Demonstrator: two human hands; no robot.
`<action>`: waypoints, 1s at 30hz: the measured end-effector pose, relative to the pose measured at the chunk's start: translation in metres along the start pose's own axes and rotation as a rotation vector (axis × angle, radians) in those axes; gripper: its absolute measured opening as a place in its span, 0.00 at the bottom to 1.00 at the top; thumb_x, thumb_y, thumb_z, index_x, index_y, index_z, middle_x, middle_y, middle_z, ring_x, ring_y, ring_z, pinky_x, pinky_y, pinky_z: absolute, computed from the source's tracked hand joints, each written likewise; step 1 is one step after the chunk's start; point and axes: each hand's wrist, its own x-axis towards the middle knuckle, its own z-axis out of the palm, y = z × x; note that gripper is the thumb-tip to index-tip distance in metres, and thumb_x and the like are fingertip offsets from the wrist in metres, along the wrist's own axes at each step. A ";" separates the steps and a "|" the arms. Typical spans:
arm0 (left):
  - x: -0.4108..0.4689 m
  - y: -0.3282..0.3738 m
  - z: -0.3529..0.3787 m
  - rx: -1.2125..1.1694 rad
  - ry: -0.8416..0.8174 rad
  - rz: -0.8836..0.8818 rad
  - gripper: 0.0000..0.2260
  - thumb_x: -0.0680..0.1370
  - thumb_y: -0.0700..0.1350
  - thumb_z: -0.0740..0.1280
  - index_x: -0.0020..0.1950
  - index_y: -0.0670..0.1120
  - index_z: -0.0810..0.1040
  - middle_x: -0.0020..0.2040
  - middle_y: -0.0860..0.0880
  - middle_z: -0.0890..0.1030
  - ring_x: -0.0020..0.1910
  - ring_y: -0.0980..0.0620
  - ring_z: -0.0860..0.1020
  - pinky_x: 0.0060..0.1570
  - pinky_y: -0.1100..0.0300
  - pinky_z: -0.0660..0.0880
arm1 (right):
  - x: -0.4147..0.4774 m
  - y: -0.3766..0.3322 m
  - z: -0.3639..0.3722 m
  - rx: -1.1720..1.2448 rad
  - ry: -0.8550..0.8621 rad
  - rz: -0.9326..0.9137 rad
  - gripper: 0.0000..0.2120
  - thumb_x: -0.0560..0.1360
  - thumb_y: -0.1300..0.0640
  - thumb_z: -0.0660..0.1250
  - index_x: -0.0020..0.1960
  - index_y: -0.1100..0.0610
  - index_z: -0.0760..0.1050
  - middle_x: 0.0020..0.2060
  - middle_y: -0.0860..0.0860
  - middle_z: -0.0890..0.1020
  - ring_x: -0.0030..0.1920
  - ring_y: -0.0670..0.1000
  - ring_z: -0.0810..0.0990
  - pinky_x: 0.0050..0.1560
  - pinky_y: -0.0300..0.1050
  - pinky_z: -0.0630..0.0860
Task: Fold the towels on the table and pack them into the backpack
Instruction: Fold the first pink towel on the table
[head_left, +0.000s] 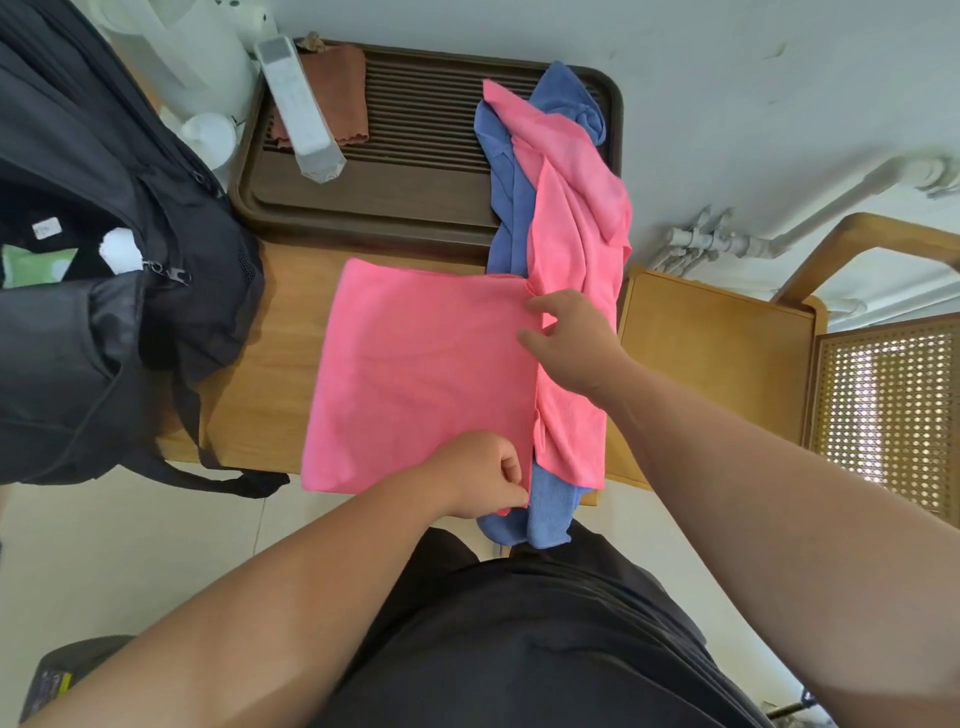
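Note:
A pink towel (415, 374) lies flat on the wooden table (270, 364) in a squarish folded shape. My left hand (488, 475) pinches its near right corner at the table's front edge. My right hand (571, 338) pinches the towel's far right corner. To the right of it a second pink towel (571, 218) lies crumpled in a long strip over a blue towel (506, 171), whose end (545, 514) hangs off the front edge. The dark backpack (104, 291) stands open at the left of the table.
A dark slatted wooden tray (415, 171) sits at the back of the table with a brown cloth (337, 88) and a white remote-like object (301, 109) on it. A wooden chair (727, 353) stands to the right. White containers (197, 67) stand behind the backpack.

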 end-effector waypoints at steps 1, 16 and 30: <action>0.002 -0.002 0.001 -0.014 0.006 -0.008 0.06 0.74 0.45 0.72 0.45 0.43 0.81 0.38 0.50 0.84 0.35 0.53 0.80 0.38 0.58 0.77 | 0.001 0.000 0.001 -0.018 -0.007 -0.008 0.24 0.78 0.53 0.69 0.72 0.57 0.73 0.67 0.54 0.73 0.60 0.54 0.78 0.64 0.49 0.72; 0.012 -0.056 -0.159 0.335 0.659 -0.157 0.26 0.74 0.54 0.72 0.69 0.47 0.70 0.65 0.43 0.72 0.61 0.41 0.75 0.61 0.48 0.75 | 0.036 -0.043 0.010 -0.253 0.197 0.096 0.12 0.77 0.51 0.63 0.60 0.51 0.77 0.52 0.52 0.82 0.52 0.57 0.79 0.43 0.46 0.68; 0.051 -0.082 -0.207 0.631 0.489 -0.080 0.11 0.79 0.46 0.63 0.61 0.46 0.75 0.57 0.44 0.70 0.55 0.40 0.72 0.52 0.45 0.75 | 0.004 -0.043 0.007 -0.059 0.211 -0.009 0.12 0.74 0.63 0.66 0.51 0.50 0.82 0.49 0.49 0.84 0.51 0.52 0.80 0.52 0.46 0.74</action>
